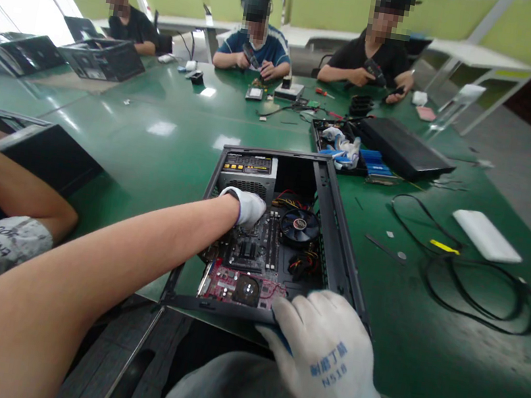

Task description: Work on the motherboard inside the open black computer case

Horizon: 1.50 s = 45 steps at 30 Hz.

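Note:
An open black computer case (345, 247) lies on its side in front of me, its inside facing up. My left hand (247, 208), in a white glove, reaches into it beside the power supply (248, 173) and above the motherboard (243, 249). Its fingers are curled downward, and what they hold, if anything, is hidden. My right hand (323, 347), also gloved, is closed over the near rim of the case. Close to that hand is a red graphics card (227, 285). A round black fan (300, 226) and bundled cables (303, 264) sit at the right inside.
A neighbour's arm (14, 178) and another case (62, 158) are at left. Right of my case lie a black cable (477, 317) and a white box (487, 236). Beyond stands a parts tray (321, 144) with gloves. Across the green table (152, 155), several people work.

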Available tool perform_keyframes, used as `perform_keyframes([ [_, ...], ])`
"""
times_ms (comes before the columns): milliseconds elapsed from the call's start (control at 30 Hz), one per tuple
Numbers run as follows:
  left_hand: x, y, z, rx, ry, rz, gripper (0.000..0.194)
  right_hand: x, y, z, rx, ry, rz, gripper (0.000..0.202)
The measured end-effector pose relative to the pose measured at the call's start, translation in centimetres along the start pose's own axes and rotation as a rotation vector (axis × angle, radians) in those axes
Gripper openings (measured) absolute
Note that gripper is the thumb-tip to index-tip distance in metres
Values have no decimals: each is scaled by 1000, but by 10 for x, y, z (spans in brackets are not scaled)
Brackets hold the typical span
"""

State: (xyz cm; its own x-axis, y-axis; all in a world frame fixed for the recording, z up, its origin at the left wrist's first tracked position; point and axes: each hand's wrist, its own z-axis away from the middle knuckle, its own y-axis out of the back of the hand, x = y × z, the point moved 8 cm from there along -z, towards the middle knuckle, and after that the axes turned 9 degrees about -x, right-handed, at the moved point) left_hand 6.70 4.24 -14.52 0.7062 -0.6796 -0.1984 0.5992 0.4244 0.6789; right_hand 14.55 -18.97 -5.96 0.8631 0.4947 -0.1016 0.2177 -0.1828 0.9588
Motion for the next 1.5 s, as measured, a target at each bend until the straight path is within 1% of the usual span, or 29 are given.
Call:
perform_keyframes([
  [133,-1,0,1,8,-1,-3,54,0,0,-1,2,-2,-6,16],
  [367,1,0,-5,65,1,-34,53,0,1,-2,4,-3,-6,16],
  [633,7,1,-2,19,-25,-47,57,0,3,0,10,2,-10,16],
  [933,10,-3,-6,-41,-30,-74,57,0,1,0,5,-3,-15,15],
  [1167,7,-6,-11,-24,-31,-45,58,-1,3,-1,2,-3,-17,14],
  [1500,6,-3,0,-42,0,-14,64,0,6,-4,6,-6,-14,15],
])
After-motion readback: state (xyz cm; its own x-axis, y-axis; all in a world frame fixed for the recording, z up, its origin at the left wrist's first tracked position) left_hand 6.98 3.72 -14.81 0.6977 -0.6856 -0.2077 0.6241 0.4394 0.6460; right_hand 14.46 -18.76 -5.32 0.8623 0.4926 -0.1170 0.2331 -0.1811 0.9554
